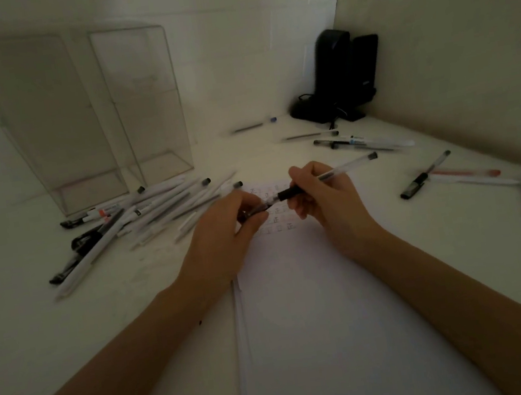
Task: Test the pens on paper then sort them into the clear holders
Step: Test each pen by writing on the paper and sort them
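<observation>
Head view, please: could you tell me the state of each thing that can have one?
Left hand, pinches the pen's cap.
Right hand, grips the clear pen.
Clear pen, held over the paper, tip at the cap.
Left holder, upright, empty.
Right holder, upright, empty.
Paper, flat, marks near its top.
Pile of pens, lying loose.

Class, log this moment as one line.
left hand: pinches dark cap | right hand: grips clear pen | over: marked paper | clear holders: upright
</observation>
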Demonstrator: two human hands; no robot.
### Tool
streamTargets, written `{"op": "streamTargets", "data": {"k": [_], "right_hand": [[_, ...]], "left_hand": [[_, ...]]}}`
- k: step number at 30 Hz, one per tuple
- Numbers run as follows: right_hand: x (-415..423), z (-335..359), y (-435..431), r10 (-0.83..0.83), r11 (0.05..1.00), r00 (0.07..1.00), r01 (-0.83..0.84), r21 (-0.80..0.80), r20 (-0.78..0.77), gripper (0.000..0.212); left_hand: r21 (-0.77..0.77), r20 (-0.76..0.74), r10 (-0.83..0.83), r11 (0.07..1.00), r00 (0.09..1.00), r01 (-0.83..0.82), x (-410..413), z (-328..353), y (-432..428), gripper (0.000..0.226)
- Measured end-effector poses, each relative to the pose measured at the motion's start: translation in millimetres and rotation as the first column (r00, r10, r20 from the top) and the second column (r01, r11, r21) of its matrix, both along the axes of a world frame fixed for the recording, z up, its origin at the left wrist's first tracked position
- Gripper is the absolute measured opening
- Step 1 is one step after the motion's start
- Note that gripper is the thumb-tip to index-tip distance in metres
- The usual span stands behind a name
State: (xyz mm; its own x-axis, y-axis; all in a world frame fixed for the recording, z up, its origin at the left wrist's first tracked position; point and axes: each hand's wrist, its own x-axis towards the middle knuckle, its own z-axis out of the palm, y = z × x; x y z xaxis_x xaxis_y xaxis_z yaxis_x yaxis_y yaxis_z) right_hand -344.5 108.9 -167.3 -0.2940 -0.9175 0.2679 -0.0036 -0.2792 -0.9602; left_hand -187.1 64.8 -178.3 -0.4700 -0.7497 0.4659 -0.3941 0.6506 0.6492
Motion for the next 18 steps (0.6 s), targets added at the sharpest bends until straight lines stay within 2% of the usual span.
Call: {"op": "streamTargets", "data": {"k": [2, 7, 12, 15, 18], "right_hand": [[2, 1, 1, 0.025, 1.000, 0.998, -0.025, -0.003, -0.052, 0.025], [5, 0, 2, 0.102, 0.995, 0.994, -0.103, 0.003, 0.043, 0.025], [4, -2, -3, 0.159, 0.985, 0.987, -0.158, 0.068, -0.018, 0.025], [0, 5, -6, 0.139, 0.985, 0.986, -0.129, 0.114, -0.087, 0.033], [-20, 14, -1, -0.063, 0.991, 0.978, 0.086, 0.106, -0.199, 0.035]], "left_hand": [[-0.022, -0.018, -0.036, 0.999, 0.999, 0.035, 0, 1, 1, 0.008], [-0.011, -0.083, -0.069, 0.998, 0.994, 0.069, 4, 3, 2, 0.007], [-0.057, -0.056, -0.039, 0.998, 0.998, 0.035, 3, 0, -4, 0.009], [-0.168, -0.077, 0.113, 0.978, 0.991, -0.124, 5, 4, -13, 0.011], [-0.192, -0.156, 0.388, 0.890, 0.908, -0.413, 28, 11, -28, 0.015]]}}
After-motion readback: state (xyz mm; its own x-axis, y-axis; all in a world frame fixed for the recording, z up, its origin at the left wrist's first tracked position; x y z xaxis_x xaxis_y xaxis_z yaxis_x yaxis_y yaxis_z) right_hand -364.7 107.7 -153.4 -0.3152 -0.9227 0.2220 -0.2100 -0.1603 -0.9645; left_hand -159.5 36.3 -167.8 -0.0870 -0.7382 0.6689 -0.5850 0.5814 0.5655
